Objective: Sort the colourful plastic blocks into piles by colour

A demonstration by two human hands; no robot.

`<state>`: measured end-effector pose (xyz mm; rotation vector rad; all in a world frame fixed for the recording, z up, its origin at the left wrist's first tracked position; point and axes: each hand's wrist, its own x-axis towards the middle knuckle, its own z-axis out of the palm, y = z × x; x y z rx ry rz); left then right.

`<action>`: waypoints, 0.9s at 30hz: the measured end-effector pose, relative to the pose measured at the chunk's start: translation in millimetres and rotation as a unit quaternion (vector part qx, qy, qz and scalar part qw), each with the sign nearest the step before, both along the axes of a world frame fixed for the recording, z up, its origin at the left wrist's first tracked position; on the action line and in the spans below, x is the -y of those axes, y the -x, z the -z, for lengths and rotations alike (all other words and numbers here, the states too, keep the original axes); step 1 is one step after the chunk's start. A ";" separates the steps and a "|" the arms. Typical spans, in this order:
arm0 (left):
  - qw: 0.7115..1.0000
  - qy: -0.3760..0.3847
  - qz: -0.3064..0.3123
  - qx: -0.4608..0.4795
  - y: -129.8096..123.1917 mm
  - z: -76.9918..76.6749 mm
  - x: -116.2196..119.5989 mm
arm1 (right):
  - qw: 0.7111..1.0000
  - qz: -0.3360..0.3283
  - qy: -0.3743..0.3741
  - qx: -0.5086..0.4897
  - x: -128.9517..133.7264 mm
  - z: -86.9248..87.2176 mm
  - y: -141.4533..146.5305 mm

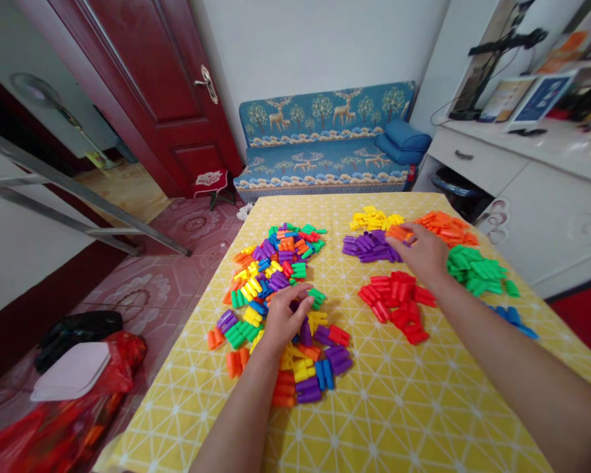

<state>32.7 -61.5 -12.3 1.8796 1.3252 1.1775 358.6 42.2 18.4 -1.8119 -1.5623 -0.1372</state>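
Over the mixed pile of plastic building blocks (pixel 278 281), my left hand (pixel 283 318) has its thumb and index finger apart, with a purple piece showing in the gap. Whether that hand touches the piece is unclear. At the right, my right hand (pixel 426 253) pinches an orange building block (pixel 400 233). It hovers between the purple blocks (pixel 372 247) and the orange heap (pixel 448 228). Around it lie yellow blocks (pixel 374 218), green blocks (pixel 477 270), red blocks (pixel 396 303) and a few blue blocks (pixel 513 320), grouped by colour.
Everything lies on a yellow patterned tablecloth (pixel 354 420). Beyond the table stands a blue sofa (pixel 320 157). A white cabinet (pixel 536 197) is on the right; a metal ladder (pixel 73 187) and red bags (pixel 54 427) are on the left.
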 end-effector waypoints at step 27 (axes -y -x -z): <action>0.999 -0.036 -0.016 -0.020 0.1 2.1 -1.9 | 0.943 -0.326 0.039 0.058 -22.4 4.9 69.7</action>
